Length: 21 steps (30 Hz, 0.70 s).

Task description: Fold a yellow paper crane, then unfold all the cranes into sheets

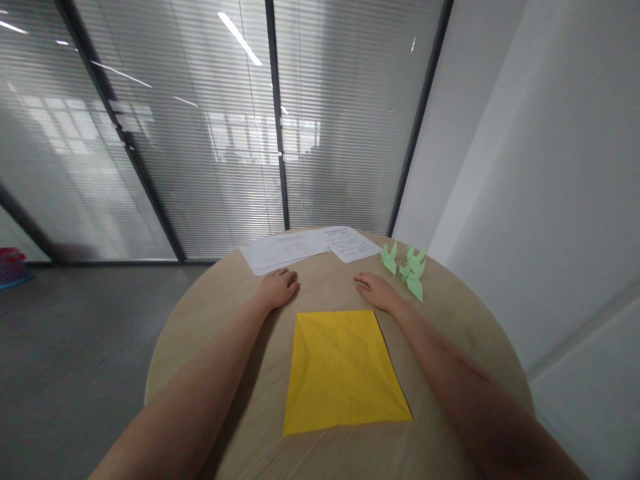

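A creased yellow paper square (344,370) lies flat on the round wooden table (210,320), between my forearms. My left hand (278,287) rests palm down on the table beyond the sheet's far left corner, fingers stretched out, holding nothing. My right hand (376,289) lies flat beyond the far right corner, fingers extended and empty. Neither hand touches the yellow paper. Several folded green paper figures (407,269) sit just right of my right hand.
Printed white sheets (287,252) and another printed page (351,243) lie at the table's far edge. Glass walls with blinds stand behind. A white wall runs along the right. A pink basket (11,265) sits on the grey floor at far left.
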Available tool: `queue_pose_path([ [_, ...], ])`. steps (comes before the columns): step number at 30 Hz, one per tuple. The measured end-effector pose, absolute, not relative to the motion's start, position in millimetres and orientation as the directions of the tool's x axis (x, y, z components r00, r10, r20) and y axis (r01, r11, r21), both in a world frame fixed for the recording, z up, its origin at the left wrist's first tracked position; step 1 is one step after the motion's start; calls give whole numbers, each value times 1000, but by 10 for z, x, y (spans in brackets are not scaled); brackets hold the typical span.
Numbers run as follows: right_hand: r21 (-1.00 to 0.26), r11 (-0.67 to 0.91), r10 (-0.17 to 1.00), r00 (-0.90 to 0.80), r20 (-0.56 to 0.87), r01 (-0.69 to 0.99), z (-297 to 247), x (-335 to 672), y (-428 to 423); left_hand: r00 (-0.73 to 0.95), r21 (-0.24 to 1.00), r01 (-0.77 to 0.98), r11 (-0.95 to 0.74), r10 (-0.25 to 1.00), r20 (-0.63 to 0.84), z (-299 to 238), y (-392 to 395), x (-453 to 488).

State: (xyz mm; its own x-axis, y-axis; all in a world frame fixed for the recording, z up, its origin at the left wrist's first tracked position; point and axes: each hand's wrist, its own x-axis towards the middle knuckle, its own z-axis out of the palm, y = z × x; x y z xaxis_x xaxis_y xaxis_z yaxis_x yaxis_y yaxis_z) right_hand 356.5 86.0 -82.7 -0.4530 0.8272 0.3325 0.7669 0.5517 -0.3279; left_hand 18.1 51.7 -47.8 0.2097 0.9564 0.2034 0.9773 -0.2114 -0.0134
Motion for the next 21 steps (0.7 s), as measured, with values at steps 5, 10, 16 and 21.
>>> queue_pose_path([
  [5, -338, 538, 837, -443, 321, 772, -827, 3560, 856, 195, 2, 980, -200, 957, 214, -483, 514, 179],
  [10, -327, 545, 832, -448, 328, 772, -826, 3559, 855, 189, 2, 981, -194, 962, 199, -489, 527, 177],
  [16, -317, 548, 830, -456, 320, 774, -810, 3555, 856, 201, -10, 979, -203, 959, 201, -477, 515, 179],
  [21, -324, 552, 826, -453, 336, 768, -812, 3550, 820, 193, -11, 981, -194, 962, 194, -467, 510, 183],
])
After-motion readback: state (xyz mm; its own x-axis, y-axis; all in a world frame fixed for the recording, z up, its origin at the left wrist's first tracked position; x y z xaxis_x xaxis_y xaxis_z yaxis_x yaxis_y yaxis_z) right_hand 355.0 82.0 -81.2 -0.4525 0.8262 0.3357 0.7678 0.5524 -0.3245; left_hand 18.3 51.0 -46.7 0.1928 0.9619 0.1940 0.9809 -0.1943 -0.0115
